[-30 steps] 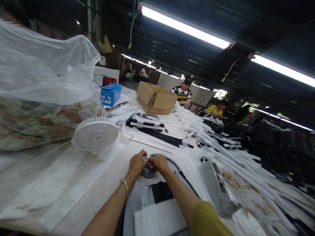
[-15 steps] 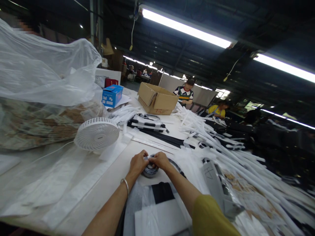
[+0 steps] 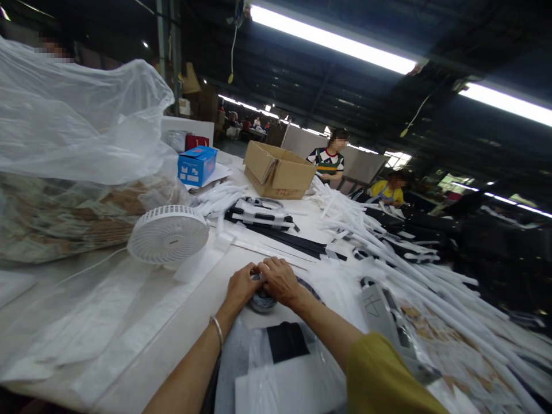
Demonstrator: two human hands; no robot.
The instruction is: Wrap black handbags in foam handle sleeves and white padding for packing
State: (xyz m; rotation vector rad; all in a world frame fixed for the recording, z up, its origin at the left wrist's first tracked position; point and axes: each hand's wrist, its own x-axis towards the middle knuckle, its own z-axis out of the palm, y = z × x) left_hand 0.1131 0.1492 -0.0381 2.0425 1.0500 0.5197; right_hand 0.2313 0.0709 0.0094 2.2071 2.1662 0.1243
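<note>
A small roll of dark strap [image 3: 262,302], lying on the white table [image 3: 190,313], left hand [image 3: 242,286] and right hand [image 3: 280,282] gripping over its top, one dark strap end [image 3: 309,291] curving away behind.

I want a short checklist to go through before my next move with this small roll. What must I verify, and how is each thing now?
Both hands on the roll: ok, left hand and right hand touch the small dark roll.
Loose end of the roll: cannot tell, the fingers hide it.
White fan apart from the hands: ok.
Bracelet off the roll: ok.
Grey package apart from the right hand: ok.
</note>
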